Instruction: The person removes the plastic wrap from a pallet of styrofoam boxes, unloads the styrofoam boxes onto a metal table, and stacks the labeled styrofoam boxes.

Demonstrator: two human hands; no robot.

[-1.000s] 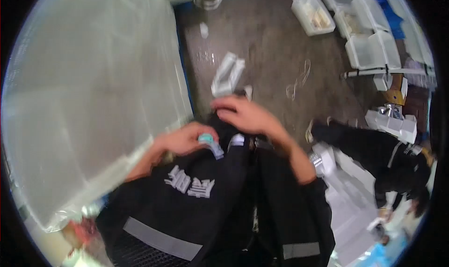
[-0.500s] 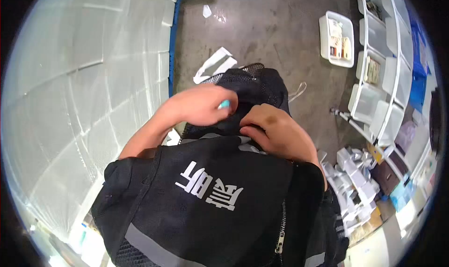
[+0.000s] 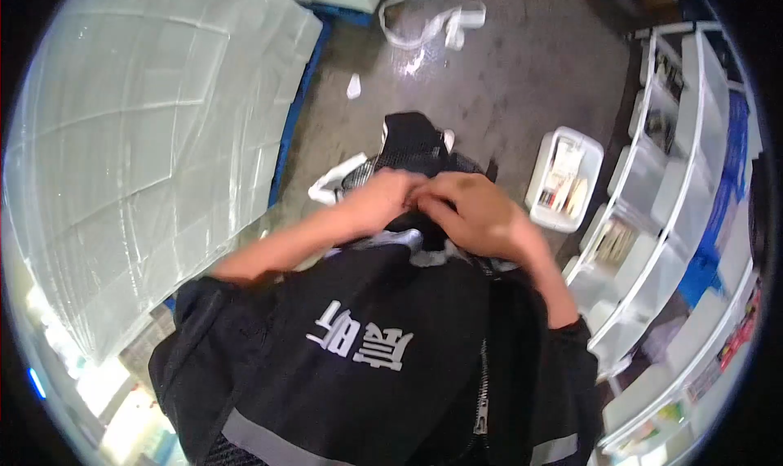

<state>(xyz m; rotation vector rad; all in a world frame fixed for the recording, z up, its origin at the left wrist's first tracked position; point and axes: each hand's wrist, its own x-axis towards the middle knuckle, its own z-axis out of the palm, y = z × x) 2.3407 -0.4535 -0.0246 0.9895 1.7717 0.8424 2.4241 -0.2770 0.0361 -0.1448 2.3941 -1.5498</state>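
My left hand point(image 3: 379, 203) and my right hand point(image 3: 473, 211) meet in front of my chest, their fingertips touching or nearly so. Fingers on both are curled into a pinch. Whatever lies between them is hidden. Just beyond and beneath the hands is black cloth with mesh parts point(image 3: 412, 144). I wear a black top point(image 3: 326, 376) with white characters, grey reflective strips and a zip point(image 3: 483, 401).
Plastic-wrapped stacks point(image 3: 155, 156) on a blue pallet line the left. A white bin point(image 3: 537, 180) holding small packs stands on the floor, near racks of clear bins point(image 3: 640, 176) at right. White strips point(image 3: 391, 33) and scraps lie ahead.
My hands have come together; before, the left was raised apart from the right, with a light-blue spot showing at its fingers. The view has shifted, showing more floor ahead.
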